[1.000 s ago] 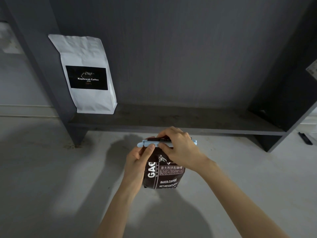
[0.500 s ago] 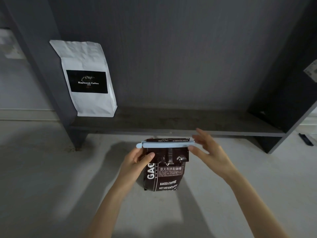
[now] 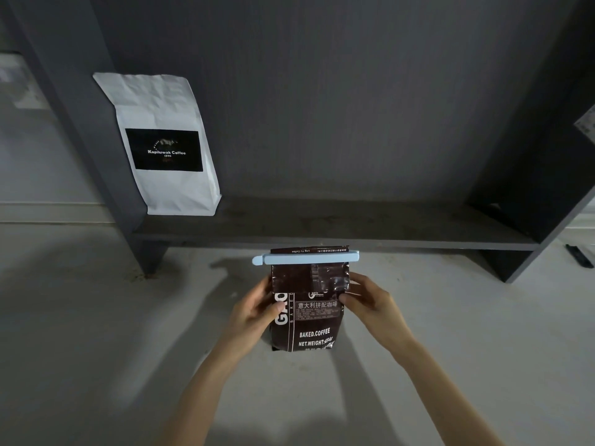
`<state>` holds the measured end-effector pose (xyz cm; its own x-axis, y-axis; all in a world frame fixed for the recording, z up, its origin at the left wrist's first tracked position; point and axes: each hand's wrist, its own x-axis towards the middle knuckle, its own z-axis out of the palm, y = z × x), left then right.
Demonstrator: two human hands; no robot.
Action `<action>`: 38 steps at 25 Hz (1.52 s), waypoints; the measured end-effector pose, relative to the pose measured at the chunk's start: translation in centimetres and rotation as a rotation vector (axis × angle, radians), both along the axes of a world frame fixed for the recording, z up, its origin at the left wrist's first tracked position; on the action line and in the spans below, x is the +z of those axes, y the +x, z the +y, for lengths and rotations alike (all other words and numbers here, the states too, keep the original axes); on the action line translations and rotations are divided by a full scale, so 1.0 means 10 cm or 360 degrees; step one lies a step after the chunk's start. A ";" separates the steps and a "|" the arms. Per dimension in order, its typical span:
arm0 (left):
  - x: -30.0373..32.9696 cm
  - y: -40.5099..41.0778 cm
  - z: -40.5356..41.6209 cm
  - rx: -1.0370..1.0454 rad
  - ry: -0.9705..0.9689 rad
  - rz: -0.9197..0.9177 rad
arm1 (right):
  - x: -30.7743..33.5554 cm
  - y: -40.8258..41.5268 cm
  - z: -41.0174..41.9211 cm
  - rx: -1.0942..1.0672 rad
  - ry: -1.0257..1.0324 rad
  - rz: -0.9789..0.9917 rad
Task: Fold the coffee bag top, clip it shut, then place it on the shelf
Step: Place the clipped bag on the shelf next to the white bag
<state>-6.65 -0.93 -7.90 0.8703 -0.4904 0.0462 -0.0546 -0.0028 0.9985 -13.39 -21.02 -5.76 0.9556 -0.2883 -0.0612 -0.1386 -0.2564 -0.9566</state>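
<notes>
A dark brown coffee bag point(image 3: 314, 320) stands upright in front of me, over the pale floor. Its top is folded over, and a light blue clip point(image 3: 306, 259) sits across the fold, closed along its whole width. My left hand point(image 3: 257, 309) grips the bag's left side, thumb on the front. My right hand point(image 3: 370, 300) holds the right side, fingers pinching the edge. The dark grey shelf point(image 3: 370, 230) lies just beyond the bag, low to the floor.
A white coffee bag point(image 3: 167, 146) with a black label stands at the shelf's left end, leaning on the left upright point(image 3: 96, 149). The shelf's right side panel point(image 3: 531, 188) closes off the far end. A small black object point(image 3: 579, 255) lies on the floor at the right.
My right hand left the clip and dropped to the bag's right side. My left hand slid from the clip's end down to the bag's left side. The bag sits slightly higher, nearer the shelf.
</notes>
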 end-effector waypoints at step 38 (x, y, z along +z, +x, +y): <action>1.11 1.94 -0.03 0.0596 0.0150 -0.0553 | 1.06 2.06 0.22 -0.0014 -0.0138 -0.0383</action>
<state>12.75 -1.23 3.24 0.9281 -0.1642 0.3341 -0.3608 -0.1749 0.9161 7.21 -18.85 4.86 0.9370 -0.2911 0.1932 0.0879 -0.3388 -0.9367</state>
